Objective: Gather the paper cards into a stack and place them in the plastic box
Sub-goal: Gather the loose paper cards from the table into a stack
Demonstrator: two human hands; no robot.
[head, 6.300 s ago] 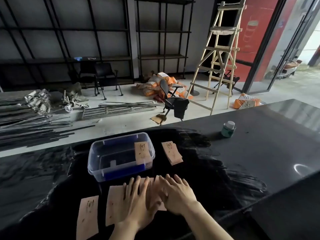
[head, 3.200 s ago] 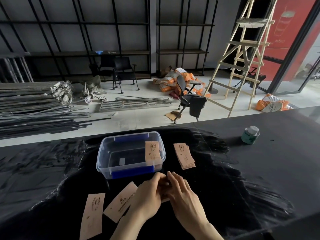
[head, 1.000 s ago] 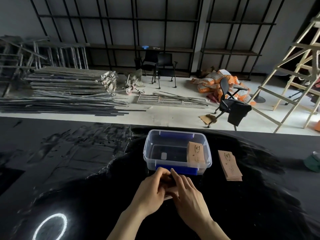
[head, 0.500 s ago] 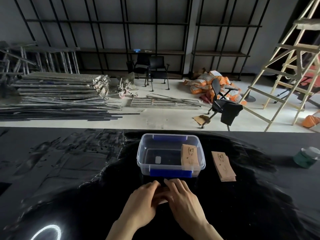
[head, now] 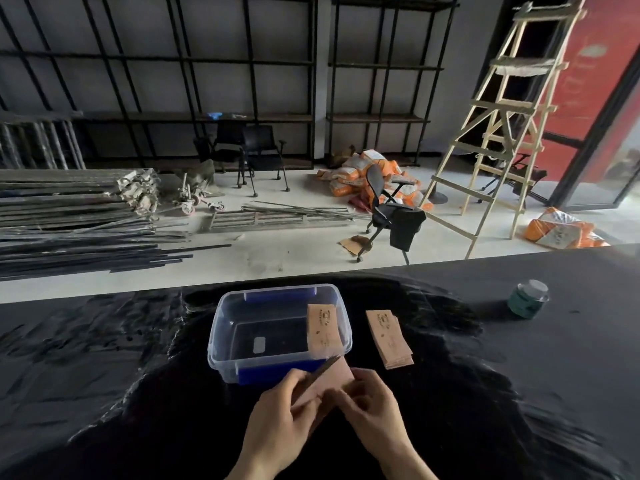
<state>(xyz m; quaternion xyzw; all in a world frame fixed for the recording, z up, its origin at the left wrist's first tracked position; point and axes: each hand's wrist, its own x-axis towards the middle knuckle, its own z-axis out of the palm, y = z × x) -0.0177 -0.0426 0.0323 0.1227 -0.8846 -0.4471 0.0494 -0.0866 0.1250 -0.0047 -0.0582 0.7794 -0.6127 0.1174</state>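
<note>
**Holding a gathered stack just short of the box**

Gripping a thin stack of tan paper cards (head: 327, 379) between them, the person's two hands meet low in the view above the glossy black table (head: 519, 393). The left hand (head: 280, 427) has its fingers curled shut around the stack's left edge, and the right hand (head: 375, 407) pinches the right edge, thumb on top. The stack is tilted, its far corner raised and just touching or overlapping the near rim of the clear plastic box with blue latches (head: 280, 332), which sits directly beyond the hands.

Inside that box, against its right wall, another tan printed card stack (head: 323, 329) lies flat. Beyond the right hand and just right of the box, apart from it, a third pile of tan cards (head: 389, 337) rests on the table. Well off to the right of both hands stands a small green jar with a pale lid (head: 528, 299).
</note>
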